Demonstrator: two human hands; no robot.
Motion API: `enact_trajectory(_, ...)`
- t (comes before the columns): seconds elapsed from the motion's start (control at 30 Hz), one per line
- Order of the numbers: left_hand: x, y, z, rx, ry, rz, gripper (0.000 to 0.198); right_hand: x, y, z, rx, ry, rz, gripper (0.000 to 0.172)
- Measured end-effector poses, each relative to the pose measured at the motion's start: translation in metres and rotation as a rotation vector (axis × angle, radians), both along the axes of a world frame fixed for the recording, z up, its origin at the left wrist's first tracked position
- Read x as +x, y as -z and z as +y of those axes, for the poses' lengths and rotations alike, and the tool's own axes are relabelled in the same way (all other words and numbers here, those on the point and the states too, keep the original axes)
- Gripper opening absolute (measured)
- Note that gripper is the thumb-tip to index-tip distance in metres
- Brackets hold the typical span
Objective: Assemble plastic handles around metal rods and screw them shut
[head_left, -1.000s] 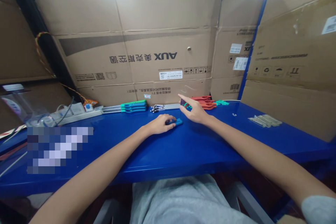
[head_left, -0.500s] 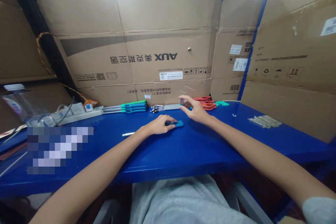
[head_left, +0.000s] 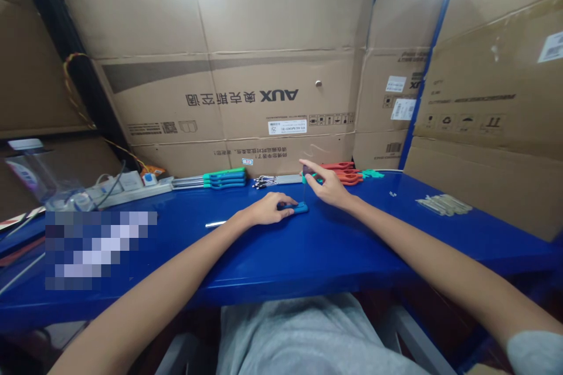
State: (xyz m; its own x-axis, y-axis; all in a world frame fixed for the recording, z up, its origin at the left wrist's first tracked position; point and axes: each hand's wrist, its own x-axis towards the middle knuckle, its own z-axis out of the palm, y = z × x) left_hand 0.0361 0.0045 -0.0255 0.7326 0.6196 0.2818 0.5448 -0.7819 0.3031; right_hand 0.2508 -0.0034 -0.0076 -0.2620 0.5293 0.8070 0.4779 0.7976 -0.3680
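Note:
My left hand (head_left: pixel 271 208) is closed on a blue plastic handle (head_left: pixel 301 208) that lies flat on the blue table. Its thumb and fingers press the handle from either side. My right hand (head_left: pixel 326 183) holds a small screwdriver (head_left: pixel 304 179) upright, its thin shaft pointing down at the right end of the handle. The thumb is at the screwdriver's dark grip, and the index finger reaches over its top. A thin metal strip (head_left: pixel 215 224) sticks out to the left from beneath my left wrist.
Blue and green handled pieces (head_left: pixel 226 178) are stacked at the back. Orange handles (head_left: pixel 347 174) with grey strips lie right of them. Clear slim pieces (head_left: pixel 444 204) and tiny white bits (head_left: pixel 392 194) are on the right. A bottle (head_left: pixel 33 176) and power strip (head_left: pixel 132 187) stand left; cardboard walls the back.
The right index finger has straightened over the top of the screwdriver, and more of its grip shows. The left hand and the blue handle have stayed in place.

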Motion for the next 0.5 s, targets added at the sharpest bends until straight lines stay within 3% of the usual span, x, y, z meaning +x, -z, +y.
enact_trajectory(0.5, 0.0002, -0.0007, 0.0002, -0.027, -0.003, -0.003, 0.035, -0.0007, 0.0032, 0.0070, -0.036, -0.055, 0.054, 0.036)
